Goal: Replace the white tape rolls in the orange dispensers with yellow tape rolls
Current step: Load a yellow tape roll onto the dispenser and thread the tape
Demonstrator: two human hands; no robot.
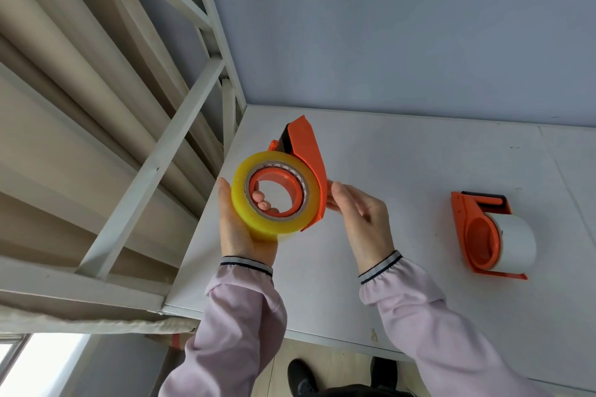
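A yellow tape roll point(254, 216) sits around the hub of an orange dispenser point(309, 155), held up above the white table's left part. My left hand point(242, 235) cups the roll from below and the left, with fingertips showing through the hub's hole. My right hand point(361, 213) pinches the dispenser's orange side plate at its right edge. A second orange dispenser point(474, 232) lies on the table at the right, with a white tape roll point(516, 242) still mounted on it.
The white table point(403, 171) meets a grey wall point(387, 26) at the back. A white metal frame point(154, 164) and beige curtains point(64, 90) stand left of the table edge. My black shoes point(303, 377) show on the wooden floor below the front edge.
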